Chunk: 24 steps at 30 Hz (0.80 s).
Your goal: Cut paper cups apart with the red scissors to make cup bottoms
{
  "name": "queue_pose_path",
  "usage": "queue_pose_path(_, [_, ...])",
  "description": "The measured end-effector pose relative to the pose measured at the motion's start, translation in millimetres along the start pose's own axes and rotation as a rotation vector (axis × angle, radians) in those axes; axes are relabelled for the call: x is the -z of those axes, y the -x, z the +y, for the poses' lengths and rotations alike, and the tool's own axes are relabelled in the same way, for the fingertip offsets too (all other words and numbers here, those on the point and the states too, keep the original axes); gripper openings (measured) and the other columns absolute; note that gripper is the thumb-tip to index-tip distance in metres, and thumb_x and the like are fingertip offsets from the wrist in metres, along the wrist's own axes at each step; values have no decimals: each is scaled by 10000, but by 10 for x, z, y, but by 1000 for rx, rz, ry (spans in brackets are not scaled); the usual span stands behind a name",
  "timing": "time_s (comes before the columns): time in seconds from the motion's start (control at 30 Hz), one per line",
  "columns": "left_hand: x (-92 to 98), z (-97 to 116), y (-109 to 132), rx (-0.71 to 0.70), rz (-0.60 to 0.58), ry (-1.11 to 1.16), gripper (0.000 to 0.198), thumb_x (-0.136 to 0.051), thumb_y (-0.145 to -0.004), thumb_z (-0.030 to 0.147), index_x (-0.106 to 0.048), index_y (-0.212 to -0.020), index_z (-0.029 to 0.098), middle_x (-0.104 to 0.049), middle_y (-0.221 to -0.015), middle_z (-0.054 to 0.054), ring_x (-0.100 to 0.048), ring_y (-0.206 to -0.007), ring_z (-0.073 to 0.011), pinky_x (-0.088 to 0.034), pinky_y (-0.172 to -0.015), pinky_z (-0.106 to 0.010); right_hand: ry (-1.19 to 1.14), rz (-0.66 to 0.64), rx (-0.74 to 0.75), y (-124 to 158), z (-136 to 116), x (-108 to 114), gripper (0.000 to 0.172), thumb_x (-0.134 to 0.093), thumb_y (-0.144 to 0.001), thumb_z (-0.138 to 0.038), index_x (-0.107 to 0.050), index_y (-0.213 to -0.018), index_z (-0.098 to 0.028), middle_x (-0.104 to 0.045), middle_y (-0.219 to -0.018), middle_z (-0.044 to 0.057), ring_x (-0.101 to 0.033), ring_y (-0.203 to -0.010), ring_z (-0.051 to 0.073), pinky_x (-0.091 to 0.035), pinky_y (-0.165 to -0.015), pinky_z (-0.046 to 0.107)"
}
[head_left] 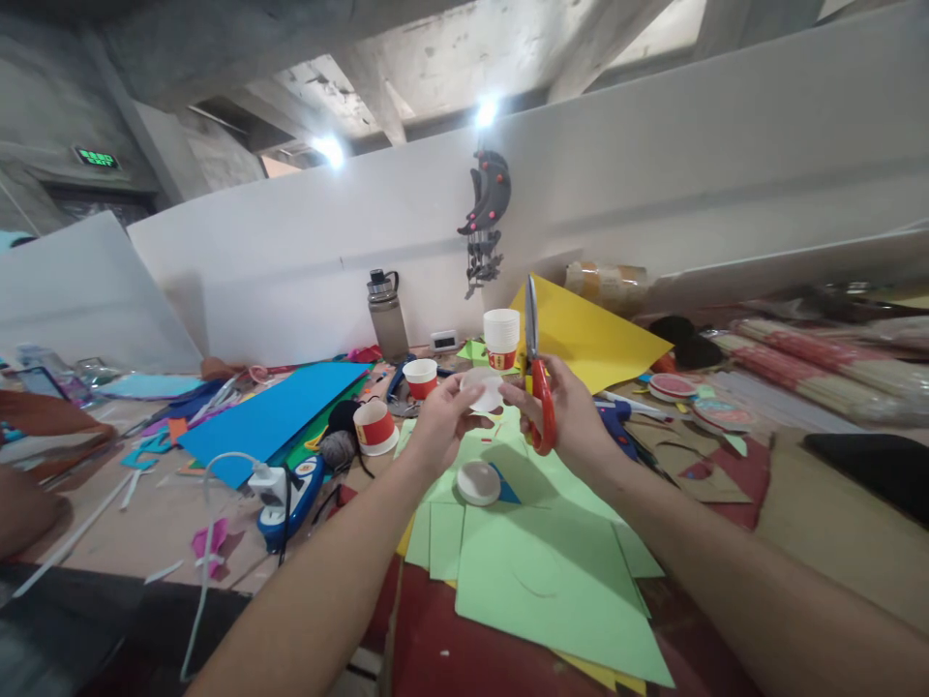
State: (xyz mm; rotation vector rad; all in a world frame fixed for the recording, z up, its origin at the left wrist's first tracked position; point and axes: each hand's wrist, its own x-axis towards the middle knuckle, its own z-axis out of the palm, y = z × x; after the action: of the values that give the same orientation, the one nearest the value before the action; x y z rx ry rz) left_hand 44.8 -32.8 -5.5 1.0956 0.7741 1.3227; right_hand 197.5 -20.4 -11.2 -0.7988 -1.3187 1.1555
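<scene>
My left hand [439, 421] pinches a thin white round piece [483, 387], which looks like paper, over the green sheets. Red-handled scissors [541, 411] are in my right hand [577, 418], blades pointing up. The fingertips of that hand also reach the right edge of the white piece. Below both hands, a shallow white round dish or lid [478, 483] rests on light green paper [544, 590], beside a small blue paper scrap [506, 486]. Behind the hands stands a stack of paper cups [501, 334]. Two red-and-white cups [420, 378] are to the left, one upside down.
A blue sheet [280, 411], grey yarn [338, 449] and a power strip [291, 505] lie left. At the back stand a bottle [388, 315] and a yellow sheet [587, 334]. Wrapped stick bundles [820, 368] lie right. Another person's arm [29, 494] shows at far left.
</scene>
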Motion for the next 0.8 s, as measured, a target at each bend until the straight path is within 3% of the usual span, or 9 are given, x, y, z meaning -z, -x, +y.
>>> queue_pose_path(0.07, [31,11,-21,54,-18,56,390,-600,-780,459,-618,-979,125,-676,-847,-100,-661,-711,-205,-518,-592,-302,17,0,0,-25,22,27,659,-757,-620,-465,-413,-1136,-245,-595,-861,-12,-485,-420,66,-426,-362,235])
queue_pose_path(0.13, [54,9,-41,99,-3,81,381,-542,-820,459,-617,-962,113,-680,-821,-115,-675,-710,-232,-539,-590,-333,34,-3,5,-40,36,40,640,-749,-633,-447,-409,-1142,-258,-593,-868,-16,-473,-408,61,-426,-366,237])
queue_pose_path(0.33, [63,0,-37,161,-63,133,184,-547,-812,235,-619,-945,130,-678,-913,-113,-677,-785,-244,-574,-668,-424,90,6,31,-35,-9,33,610,-714,-652,-414,-423,-1161,-242,-611,-835,4,-488,-456,88,-420,-394,238])
queue_pose_path(0.43, [46,5,-22,197,-34,175,219,-544,-779,140,-614,-986,162,-667,-968,-99,-667,-802,-223,-580,-682,-443,247,75,108,-37,-16,51,598,-702,-655,-377,-456,-1176,-217,-643,-859,33,-578,-594,141,-483,-520,272])
queue_pose_path(0.6, [7,-23,-15,235,-19,198,187,-592,-807,282,-637,-921,141,-652,-916,-107,-651,-781,-222,-584,-680,-463,405,94,221,-42,39,73,482,-652,-695,-264,-530,-1157,-203,-663,-998,73,-634,-867,203,-502,-776,339])
queue_pose_path(0.8, [44,-42,-31,142,-37,187,176,-572,-834,295,-624,-935,161,-650,-979,-97,-649,-836,-228,-589,-625,-432,266,25,205,-54,8,59,472,-649,-728,-340,-492,-1156,-219,-649,-959,53,-621,-855,187,-497,-756,315])
